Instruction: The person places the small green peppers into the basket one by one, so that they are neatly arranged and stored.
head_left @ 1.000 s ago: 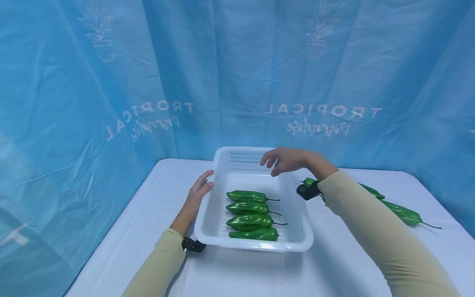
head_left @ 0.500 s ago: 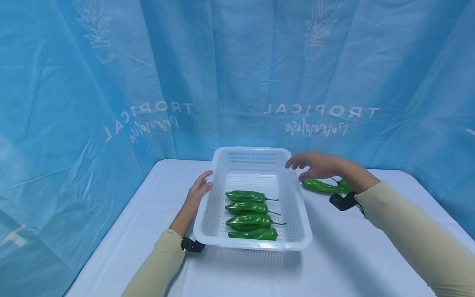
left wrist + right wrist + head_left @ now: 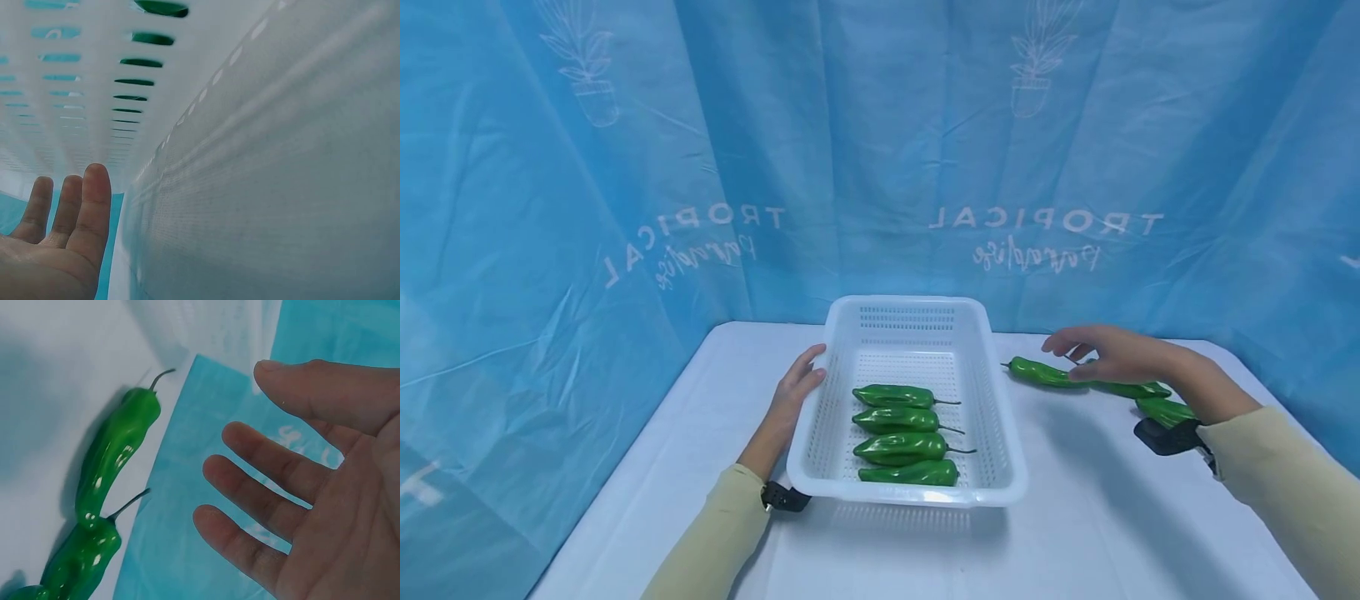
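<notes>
My left hand (image 3: 792, 389) touches the left side of a white perforated plastic basket (image 3: 907, 493). In the left wrist view its fingers (image 3: 95, 206) are straight beside the basket's slotted wall. Several green peppers (image 3: 901, 448) lie in a row in the near half of the basket, stems to the right. My right hand (image 3: 1112, 354) hovers over more peppers on the table, right of the basket, holding nothing. Its fingers (image 3: 259, 481) are spread and relaxed in the right wrist view, apart from the nearest pepper (image 3: 119, 453). The farther pepper (image 3: 1131, 389) and a third pepper (image 3: 1161, 412) are partly hidden by my arm.
A white cloth covers the table (image 3: 880, 558). Behind and at the left hangs a blue curtain (image 3: 887, 167) with white lettering. A black camera strap (image 3: 786, 497) sits on the left wrist, and another black wrist camera (image 3: 1167, 436) on the right.
My right hand has moved right, from above the basket to above the peppers on the table. My left hand and the peppers in the basket have stayed in place.
</notes>
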{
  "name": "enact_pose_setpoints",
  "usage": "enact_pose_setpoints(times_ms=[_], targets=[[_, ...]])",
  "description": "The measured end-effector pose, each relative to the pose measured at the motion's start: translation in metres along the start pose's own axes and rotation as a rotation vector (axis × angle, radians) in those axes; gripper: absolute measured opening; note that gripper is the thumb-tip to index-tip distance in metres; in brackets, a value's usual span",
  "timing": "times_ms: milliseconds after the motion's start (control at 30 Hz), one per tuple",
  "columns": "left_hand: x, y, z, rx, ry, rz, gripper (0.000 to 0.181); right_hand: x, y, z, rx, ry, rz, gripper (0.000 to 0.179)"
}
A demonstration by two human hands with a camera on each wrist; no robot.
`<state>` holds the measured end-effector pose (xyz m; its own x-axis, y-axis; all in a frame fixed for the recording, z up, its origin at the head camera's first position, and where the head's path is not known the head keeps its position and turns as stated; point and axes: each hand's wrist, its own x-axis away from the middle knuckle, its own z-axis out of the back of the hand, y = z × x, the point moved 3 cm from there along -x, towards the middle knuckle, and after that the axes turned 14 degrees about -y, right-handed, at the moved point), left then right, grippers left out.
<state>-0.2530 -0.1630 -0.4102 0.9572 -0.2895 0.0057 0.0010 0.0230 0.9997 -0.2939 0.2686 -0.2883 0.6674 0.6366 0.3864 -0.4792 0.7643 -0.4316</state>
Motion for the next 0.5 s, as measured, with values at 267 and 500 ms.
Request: enact_pose_setpoints(times_ms=[267,500], targets=[[0.001,0.001,0.0,0.015,-0.012,-0.011,0.05,-0.006,0.015,-0.005,-0.041,0.001,-0.028,0.045],[0.001,0.0,0.0,0.005,-0.005,0.001,0.05,-0.027,0.027,-0.017,-0.077,-0.004,-0.094,0.045]])
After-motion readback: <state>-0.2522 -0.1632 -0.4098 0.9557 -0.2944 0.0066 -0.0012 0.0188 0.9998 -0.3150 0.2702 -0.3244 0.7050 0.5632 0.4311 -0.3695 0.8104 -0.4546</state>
